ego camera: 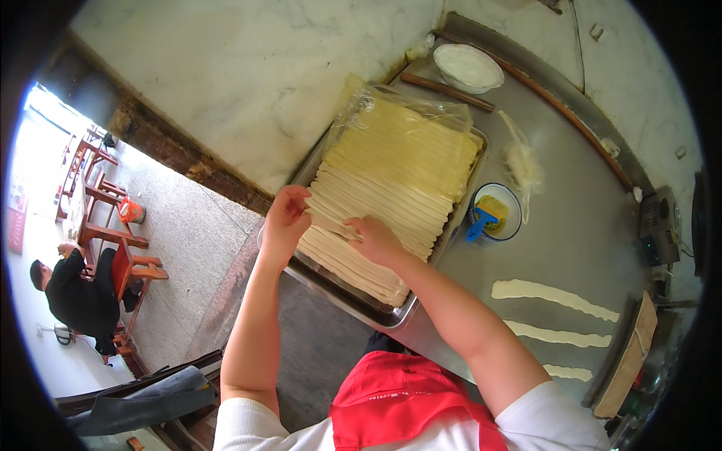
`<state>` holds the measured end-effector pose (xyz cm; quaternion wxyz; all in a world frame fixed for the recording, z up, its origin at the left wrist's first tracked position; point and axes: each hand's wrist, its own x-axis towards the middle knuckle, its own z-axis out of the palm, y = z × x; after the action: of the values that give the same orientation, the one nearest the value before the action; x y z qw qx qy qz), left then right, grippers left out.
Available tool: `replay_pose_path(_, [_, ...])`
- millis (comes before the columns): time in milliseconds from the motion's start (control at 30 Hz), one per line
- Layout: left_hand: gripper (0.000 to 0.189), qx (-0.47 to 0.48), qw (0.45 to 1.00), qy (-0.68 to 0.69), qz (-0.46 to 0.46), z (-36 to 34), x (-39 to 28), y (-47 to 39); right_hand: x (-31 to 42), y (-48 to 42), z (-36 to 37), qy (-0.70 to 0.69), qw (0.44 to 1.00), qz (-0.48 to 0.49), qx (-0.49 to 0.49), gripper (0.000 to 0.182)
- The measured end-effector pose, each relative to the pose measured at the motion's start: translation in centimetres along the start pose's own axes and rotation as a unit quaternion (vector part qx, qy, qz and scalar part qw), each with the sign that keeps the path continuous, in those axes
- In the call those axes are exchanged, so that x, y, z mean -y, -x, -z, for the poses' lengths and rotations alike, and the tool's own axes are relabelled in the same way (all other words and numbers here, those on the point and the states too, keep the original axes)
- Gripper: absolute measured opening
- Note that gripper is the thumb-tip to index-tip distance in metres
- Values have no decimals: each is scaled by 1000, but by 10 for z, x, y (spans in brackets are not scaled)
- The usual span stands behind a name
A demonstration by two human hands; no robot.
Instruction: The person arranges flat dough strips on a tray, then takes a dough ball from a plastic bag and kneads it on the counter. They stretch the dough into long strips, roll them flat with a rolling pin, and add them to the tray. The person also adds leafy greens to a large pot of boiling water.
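Many pale dough strips (389,197) lie side by side in a metal tray (407,322). Clear plastic film (403,129) covers the yellowish, oily-looking strips at the far end. Near the tray's left edge, my left hand (287,217) pinches one end of a dough strip (330,224). My right hand (375,239) has its fingers on the same strip, farther right, over the uncovered rows. Right of the tray stands a bowl (510,194) of yellow liquid with a blue-handled brush (482,222) in it. Flattened dough pieces (555,297) lie on the metal worktop (569,225) at the right.
Beyond the tray are a wooden rolling pin (445,92) and a bowl of white powder (469,67). A crumpled plastic bag (522,160) lies on the worktop. A long wooden stick (553,101) follows the back edge. At far left, a person (84,293) sits at a table.
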<state>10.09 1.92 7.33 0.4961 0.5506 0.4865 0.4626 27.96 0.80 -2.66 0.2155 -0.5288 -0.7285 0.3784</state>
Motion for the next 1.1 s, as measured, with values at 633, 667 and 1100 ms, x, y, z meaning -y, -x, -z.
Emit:
replay_pose_path(633, [37,164,882,-415,-151,-22,70,-5,-19,-34,-13,-192,977,-43,86,30])
replay_pose_path(667, [37,150,880,-422,-157,-24,73,-3,-20,-33,-14,-200,975,-41,83,30])
replay_pose_path(1100, [33,125,888,-419,-140,-28,71,-2,-10,-29,-4,-217,972,-46,82,33])
